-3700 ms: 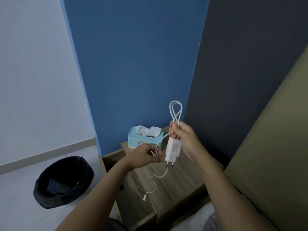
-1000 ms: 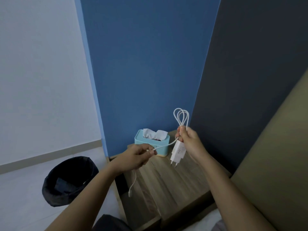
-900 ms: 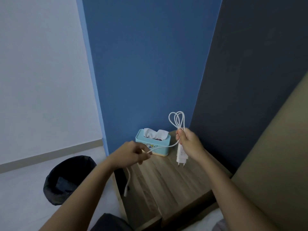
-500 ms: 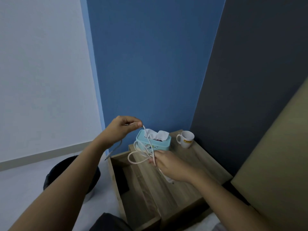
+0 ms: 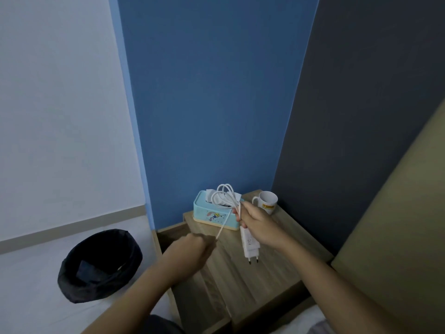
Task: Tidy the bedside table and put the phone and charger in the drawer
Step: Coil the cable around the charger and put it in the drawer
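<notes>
My right hand [image 5: 258, 225] grips the white charger [image 5: 250, 245] above the wooden bedside table [image 5: 272, 268]. The plug block hangs below my fingers with its pins down. Loops of its white cable [image 5: 225, 195] stick up above my fist. One taut strand of that cable runs down and left into my left hand [image 5: 192, 248], which is closed on the cable's end. The drawer [image 5: 204, 292] stands pulled out on the table's left side, below my left forearm. No phone is in view.
A light blue tissue box [image 5: 212, 213] stands at the back of the table, a white mug [image 5: 267, 201] to its right by the dark wall. A black waste bin [image 5: 98, 263] sits on the floor to the left. A tan headboard [image 5: 397, 237] rises on the right.
My left hand has dropped from above the tissue box to low on the left, pulling the cable taut. My right hand has risen, and the plug hangs upright with the loops on top.
</notes>
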